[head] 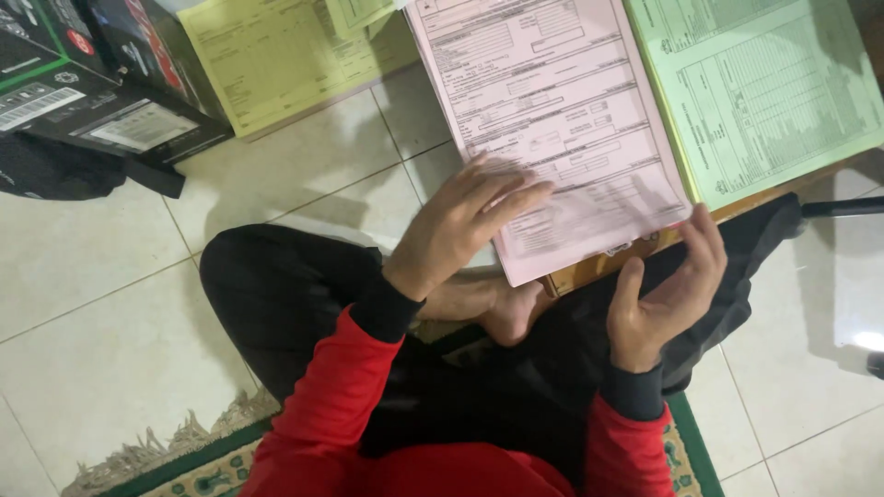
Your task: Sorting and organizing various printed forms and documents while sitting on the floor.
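Three stacks of printed forms lie side by side: yellow sheets (276,55) at left, a pink form (552,120) in the middle, a green form (764,92) at right. Pink and green stacks rest on a wooden board (599,269); the pink form's lower corner overhangs its near edge. Black boxes (92,83) stand well apart at far left. Bare white floor tiles (110,304) stretch to the left of the crossed legs.

Left hand (465,225): palm down, fingers spread, fingertips pressing the pink form's lower left edge; grip open, clasping nothing. Right hand (668,294): palm up, fingers loosely curled, fingertips at the pink form's lower right corner; grip open, holding nothing. Red sleeves, black cuffs.
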